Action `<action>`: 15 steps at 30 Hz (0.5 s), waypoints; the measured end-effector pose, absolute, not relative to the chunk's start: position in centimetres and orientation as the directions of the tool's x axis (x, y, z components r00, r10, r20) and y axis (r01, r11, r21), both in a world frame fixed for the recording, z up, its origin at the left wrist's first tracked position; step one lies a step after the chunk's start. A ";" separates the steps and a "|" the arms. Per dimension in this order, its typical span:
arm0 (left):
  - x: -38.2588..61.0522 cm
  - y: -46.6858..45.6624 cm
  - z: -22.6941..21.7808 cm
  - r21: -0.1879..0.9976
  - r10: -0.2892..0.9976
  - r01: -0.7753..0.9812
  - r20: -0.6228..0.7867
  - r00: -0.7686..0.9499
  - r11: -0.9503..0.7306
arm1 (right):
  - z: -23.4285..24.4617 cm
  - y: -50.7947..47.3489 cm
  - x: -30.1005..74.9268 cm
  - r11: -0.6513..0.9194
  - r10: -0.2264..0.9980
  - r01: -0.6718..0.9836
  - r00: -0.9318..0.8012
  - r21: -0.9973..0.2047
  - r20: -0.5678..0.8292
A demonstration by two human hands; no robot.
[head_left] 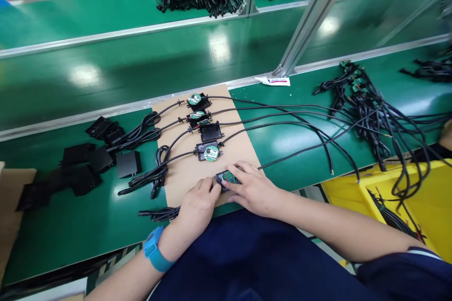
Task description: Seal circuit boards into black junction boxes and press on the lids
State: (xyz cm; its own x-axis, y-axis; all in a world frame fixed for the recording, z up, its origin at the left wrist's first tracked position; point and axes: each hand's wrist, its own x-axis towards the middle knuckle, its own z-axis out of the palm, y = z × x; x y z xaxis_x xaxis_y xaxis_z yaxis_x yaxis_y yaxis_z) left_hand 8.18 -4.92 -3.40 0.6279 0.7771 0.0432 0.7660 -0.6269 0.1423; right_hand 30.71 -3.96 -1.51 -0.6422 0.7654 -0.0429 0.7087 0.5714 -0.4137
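On the near part of the cardboard (243, 146), the right hand (249, 185) grips the case (223, 189), fingers over the board (231, 177); the left hand (198, 201) curls at its left end, grip hidden. Seating the board, apparently: next calls for steady, even pressure.

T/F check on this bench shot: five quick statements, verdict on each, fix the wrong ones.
1. The left hand and right hand are both at one green circuit board. True.
2. The yellow bin is on the person's left. False: it is on the right.
3. The blue wristband is on the left wrist. True.
4. The white tube lies on the cardboard sheet. False: it lies off the sheet, to its right.
5. A tangle of black cables lies right of the sheet. True.
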 end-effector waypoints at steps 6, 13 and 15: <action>7.6 -4.1 -1.8 0.209 0.755 0.740 -0.015 0.656 -0.639 | -1.7 -4.1 31.8 0.602 0.747 0.654 -0.664 -0.459 0.032; 8.2 -5.5 -1.2 0.342 0.830 0.765 0.093 0.550 -0.546 | -2.3 -3.7 31.6 0.509 0.847 0.644 -0.495 -0.571 0.195; 8.5 -5.8 -1.9 0.342 0.831 0.759 0.163 0.532 -0.554 | -2.5 -3.4 30.7 0.467 0.868 0.673 -0.474 -0.574 0.150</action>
